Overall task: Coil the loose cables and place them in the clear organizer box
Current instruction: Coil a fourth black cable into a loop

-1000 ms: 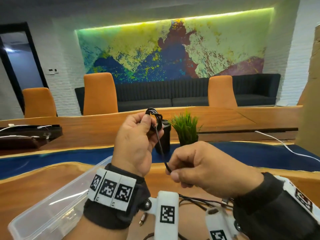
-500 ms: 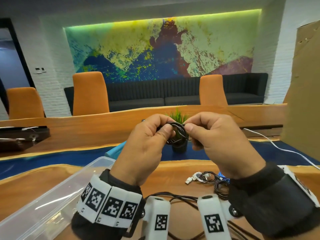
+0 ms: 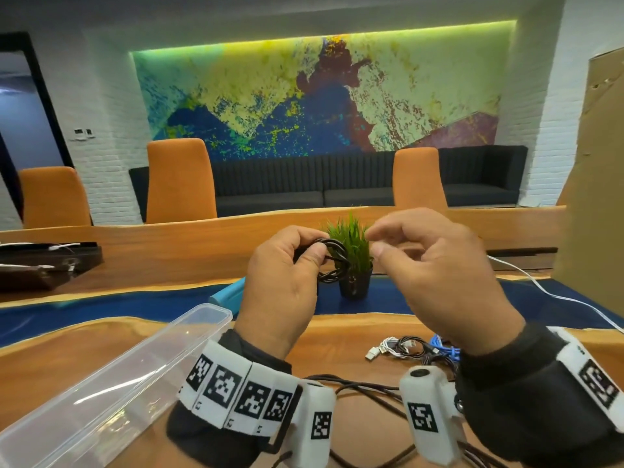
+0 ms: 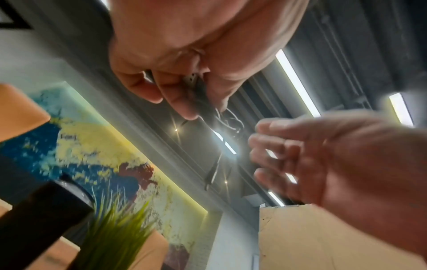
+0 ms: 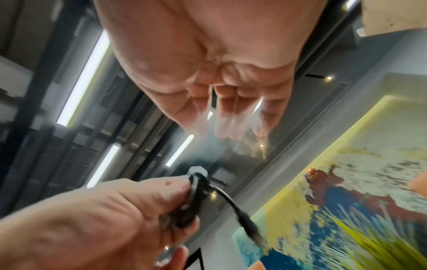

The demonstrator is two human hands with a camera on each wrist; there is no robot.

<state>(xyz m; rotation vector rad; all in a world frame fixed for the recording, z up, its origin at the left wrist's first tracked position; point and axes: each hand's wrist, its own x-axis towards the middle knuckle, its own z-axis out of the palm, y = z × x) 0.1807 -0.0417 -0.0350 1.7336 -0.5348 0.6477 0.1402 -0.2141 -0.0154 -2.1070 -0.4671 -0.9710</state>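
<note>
1. The clear organizer box (image 3: 111, 393) lies on the wooden bench (image 3: 354, 329), below and to the left of the left hand's fingers. Through its transparent walls nothing can be made out inside.

2. The left hand (image 3: 283, 282) is raised above the bench with its thumb and fingers (image 3: 297, 236) curled tight around a coiled black cable (image 3: 332, 261), a small bundle of several loops stacked together.

3. The loops bulge out to the right of the clamping fingers, toward the right hand. In the head view the coil's long axis runs roughly top to bottom. In the right wrist view one short loose end with a dark plug (image 5: 250, 228) hangs free of the bundle, pointing away from the fingers.

4. The right hand (image 3: 435, 275) hovers just right of the coil, close to it but not touching. Its fingers (image 3: 388, 228) are loosely bent and apart, holding nothing.

5. A tangle of loose cables (image 3: 412, 349), white, black and blue, lies on the bench below the right hand. More black cable (image 3: 358, 386) trails across the bench beneath both wrists.

6. A small potted plant (image 3: 353, 261) stands on the bench beyond the fingers, directly behind the coil, and a white cable (image 3: 557, 295) runs off to the right.
</note>
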